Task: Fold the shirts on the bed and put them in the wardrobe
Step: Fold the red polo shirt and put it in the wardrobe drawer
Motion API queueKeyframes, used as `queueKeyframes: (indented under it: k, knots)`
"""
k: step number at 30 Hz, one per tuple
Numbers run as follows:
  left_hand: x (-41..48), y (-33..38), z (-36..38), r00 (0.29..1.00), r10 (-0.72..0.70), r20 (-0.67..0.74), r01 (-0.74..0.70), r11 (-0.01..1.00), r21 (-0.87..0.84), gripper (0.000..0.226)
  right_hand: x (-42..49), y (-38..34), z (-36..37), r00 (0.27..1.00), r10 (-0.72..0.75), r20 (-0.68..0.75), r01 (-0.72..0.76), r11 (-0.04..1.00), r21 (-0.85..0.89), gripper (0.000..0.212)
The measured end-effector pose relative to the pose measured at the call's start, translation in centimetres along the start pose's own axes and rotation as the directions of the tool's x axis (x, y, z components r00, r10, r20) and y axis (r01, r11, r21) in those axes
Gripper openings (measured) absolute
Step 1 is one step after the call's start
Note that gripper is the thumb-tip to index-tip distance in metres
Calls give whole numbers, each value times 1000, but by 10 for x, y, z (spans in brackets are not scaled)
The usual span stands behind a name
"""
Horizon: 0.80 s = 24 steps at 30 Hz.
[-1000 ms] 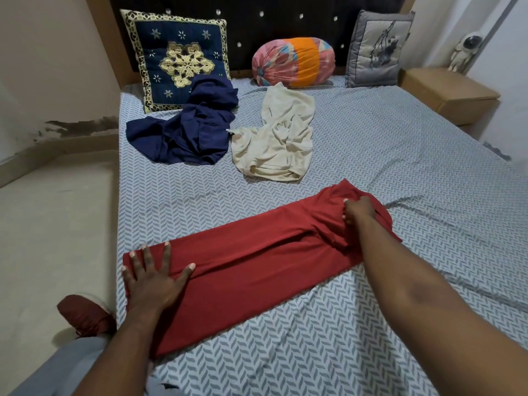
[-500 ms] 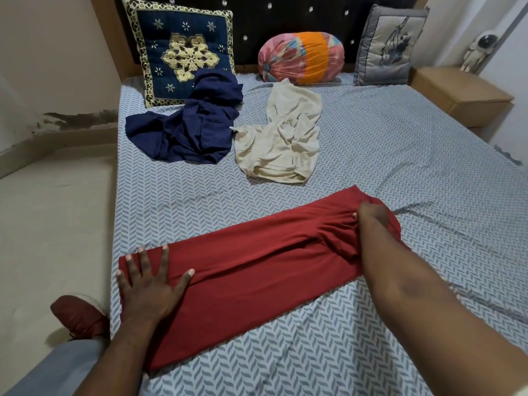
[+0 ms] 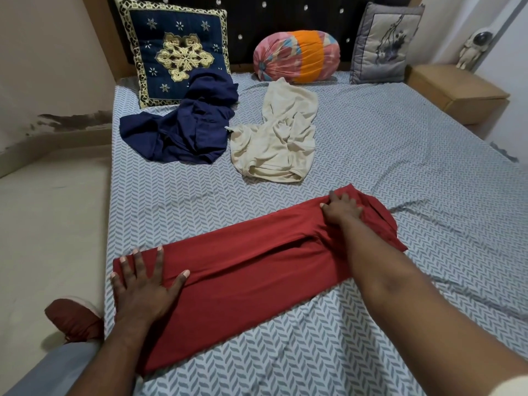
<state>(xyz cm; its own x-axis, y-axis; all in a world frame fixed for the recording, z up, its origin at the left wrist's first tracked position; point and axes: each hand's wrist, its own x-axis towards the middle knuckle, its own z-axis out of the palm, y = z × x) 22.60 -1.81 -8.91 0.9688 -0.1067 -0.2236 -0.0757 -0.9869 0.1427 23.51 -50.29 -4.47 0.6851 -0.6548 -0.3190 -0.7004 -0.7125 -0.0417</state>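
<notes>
The left hand [image 3: 143,284] lies flat with fingers spread, pressing the lower-left end of the red shirt [image 3: 251,261]. The right hand [image 3: 341,210] rests on its bunched right end, centre right; pressing or pinching, I cannot tell. Higher up the bed [image 3: 371,144] lie a navy shirt [image 3: 185,130] and a cream shirt [image 3: 277,141], both crumpled.

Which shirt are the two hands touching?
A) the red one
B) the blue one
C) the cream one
A: the left hand lies flat on the near end of the red shirt and the right hand rests on its far end, while the blue shirt and the cream shirt lie farther up the bed with no hand on them.
</notes>
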Motion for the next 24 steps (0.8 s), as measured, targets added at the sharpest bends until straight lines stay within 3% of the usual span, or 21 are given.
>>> queueKeyframes:
  k: [3, 6, 7, 10, 12, 15, 18, 21, 24]
  knots:
    - [-1, 0, -2, 1000, -10, 27, 10, 1000, -6, 99, -6, 1, -1, 998, 64, -22, -62, 994, 86, 71]
    - [-2, 2, -5, 999, -12, 41, 11, 1000, 8, 94, -36, -2, 12, 941, -36, -337, 54, 997, 47, 59]
    - [-2, 2, -6, 999, -12, 48, 12, 1000, 7, 94, -46, -1, 19, 922, -67, -382, 92, 995, 46, 51]
    - [-10, -2, -7, 999, 23, 25, -23, 1000, 7, 93, -68, 19, 37, 963, -147, -225, 188, 967, 173, 46]
    - [-9, -5, -7, 997, 61, -37, -62, 998, -18, 95, -67, 30, 44, 958, -165, -233, 222, 944, 244, 52]
    - [-29, -8, -8, 992, 34, -119, -42, 997, -60, 96, -89, 30, 46, 893, -156, -421, 268, 937, 223, 54]
    - [-39, -9, -9, 994, -48, -93, 40, 995, -87, 90, -117, 9, 52, 824, -278, -493, 383, 916, 123, 48]
    - [-51, -22, -16, 995, -82, -63, 75, 993, -96, 82, -150, -39, 63, 768, -498, -403, 578, 810, 101, 45]
    - [-62, -28, -20, 992, 53, -113, -62, 995, -75, 69, -184, -87, 74, 682, -678, -275, 717, 694, 65, 42]
